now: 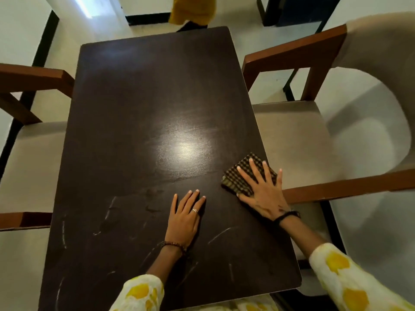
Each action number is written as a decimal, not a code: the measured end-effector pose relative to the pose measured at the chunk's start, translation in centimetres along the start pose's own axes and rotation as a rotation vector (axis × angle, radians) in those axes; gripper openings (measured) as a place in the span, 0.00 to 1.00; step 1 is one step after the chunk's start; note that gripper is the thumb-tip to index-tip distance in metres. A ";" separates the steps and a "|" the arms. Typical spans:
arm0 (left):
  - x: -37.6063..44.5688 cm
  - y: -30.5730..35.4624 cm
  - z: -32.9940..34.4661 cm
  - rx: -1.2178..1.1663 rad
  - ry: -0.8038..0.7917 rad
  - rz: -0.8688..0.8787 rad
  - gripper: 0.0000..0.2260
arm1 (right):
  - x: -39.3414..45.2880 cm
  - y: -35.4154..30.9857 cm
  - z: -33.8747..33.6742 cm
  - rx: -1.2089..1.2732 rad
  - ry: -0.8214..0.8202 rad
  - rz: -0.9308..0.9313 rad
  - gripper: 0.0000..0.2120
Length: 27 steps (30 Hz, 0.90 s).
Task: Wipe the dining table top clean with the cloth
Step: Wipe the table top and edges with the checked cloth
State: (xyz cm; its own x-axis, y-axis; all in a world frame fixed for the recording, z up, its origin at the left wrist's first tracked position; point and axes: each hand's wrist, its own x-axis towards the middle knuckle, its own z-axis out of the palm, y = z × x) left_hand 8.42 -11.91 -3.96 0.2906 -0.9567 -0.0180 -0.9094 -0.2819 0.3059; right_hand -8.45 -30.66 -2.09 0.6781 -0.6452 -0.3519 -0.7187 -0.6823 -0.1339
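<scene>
The dark brown dining table top (139, 104) fills the middle of the view, with pale streaks and smears on its near half. A folded brown-and-cream checked cloth (243, 170) lies near the table's right edge. My right hand (261, 191) lies flat on the cloth with fingers spread, pressing it onto the wood. My left hand (185, 215) rests flat on the bare table top a little to the left of the cloth, fingers together, holding nothing.
A wooden armchair with a beige seat (292, 135) stands close to the table's right side, another chair (29, 153) at the left. A person in yellow clothing (192, 10) stands past the far end. Pale floor surrounds the table.
</scene>
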 end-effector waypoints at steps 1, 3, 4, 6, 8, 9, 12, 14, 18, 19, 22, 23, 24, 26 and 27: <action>0.0 0.0 0.0 0.002 -0.019 -0.010 0.20 | 1.0 0.2 -0.1 0.030 0.006 0.017 0.35; -0.1 0.1 0.1 -0.002 -0.049 -0.026 0.21 | 3.1 0.4 -0.3 0.076 0.026 0.062 0.35; 0.0 0.0 0.2 -0.002 -0.049 -0.026 0.21 | 4.0 0.4 -0.6 0.091 0.036 0.086 0.35; 0.0 0.0 0.3 0.003 -0.042 -0.028 0.21 | 4.9 0.1 -0.7 0.106 0.063 0.119 0.35; 0.1 0.0 0.3 0.007 -0.034 -0.025 0.20 | 4.5 -0.3 -0.5 0.102 0.097 0.113 0.34; 0.1 0.0 0.3 0.010 -0.031 -0.023 0.20 | 3.8 -0.4 -0.2 0.095 0.099 0.100 0.34; 0.0 0.2 0.2 0.010 -0.038 -0.030 0.20 | 0.2 -0.9 1.2 0.067 0.083 0.057 0.35; -0.1 0.2 0.2 0.005 -0.044 -0.035 0.20 | -3.0 -1.5 2.3 0.058 0.100 0.028 0.36; -0.1 0.2 0.2 -0.001 -0.066 -0.051 0.21 | -6.9 -2.9 4.2 0.084 0.114 0.054 0.37; -0.1 0.2 0.2 -0.001 -0.064 -0.050 0.21 | -6.9 -2.9 4.2 0.081 0.102 0.071 0.36; -0.2 0.2 0.1 0.000 -0.062 -0.045 0.20 | -5.4 -2.9 3.6 0.072 0.083 0.113 0.34; -0.2 0.2 0.1 0.003 -0.065 -0.046 0.20 | -4.5 -2.9 3.2 0.071 0.093 0.132 0.34; -0.1 0.2 0.0 0.008 -0.064 -0.045 0.20 | -3.5 -2.8 2.8 0.076 0.103 0.155 0.34; 0.0 0.2 0.0 0.017 -0.069 -0.037 0.20 | -1.3 -2.7 1.7 0.099 0.121 0.201 0.33; 0.0 0.2 -0.1 0.013 -0.077 -0.035 0.20 | -0.3 -2.6 1.2 0.112 0.124 0.219 0.32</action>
State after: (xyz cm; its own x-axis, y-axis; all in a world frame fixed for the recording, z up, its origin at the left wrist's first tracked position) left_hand 8.25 -11.98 -3.82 0.2985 -0.9490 -0.1018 -0.9030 -0.3153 0.2918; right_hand -7.00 -28.30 -2.79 0.5132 -0.8150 -0.2690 -0.8582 -0.4840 -0.1710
